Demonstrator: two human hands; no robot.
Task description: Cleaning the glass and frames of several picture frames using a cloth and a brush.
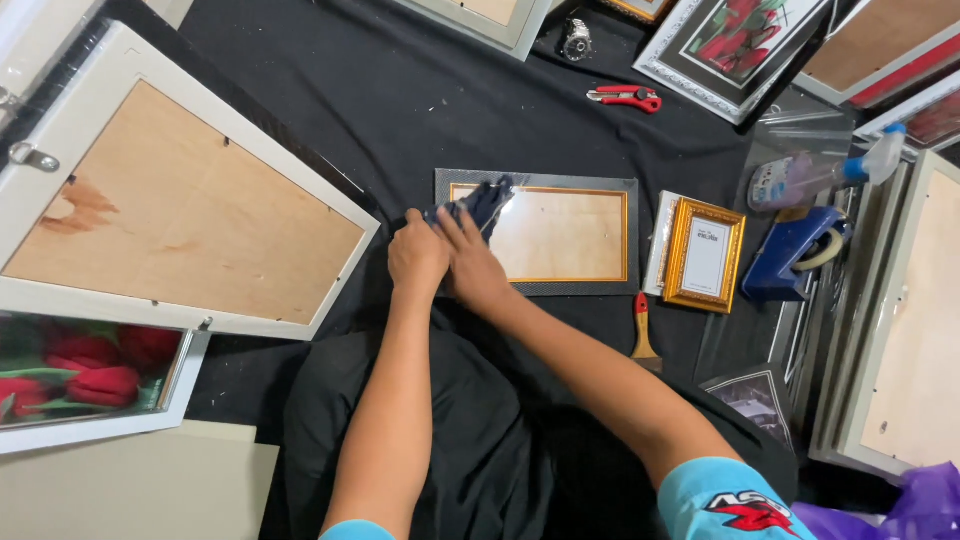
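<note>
While hands overlap, cloth half-hidden

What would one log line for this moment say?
left hand: steadying dark frame edge | right hand: pressing dark cloth on frame glass | nearby: paintbrush, gold frame, red cutter

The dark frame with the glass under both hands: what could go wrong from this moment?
1. Both hands, left hand and right hand, press a dark cloth on the dark frame; hard pressure might crack its glass.
2. The red cutter lies loose on the black cloth floor cover; a reaching hand could perhaps brush it.
3. The spray bottle lies on its side and may leak.
</note>
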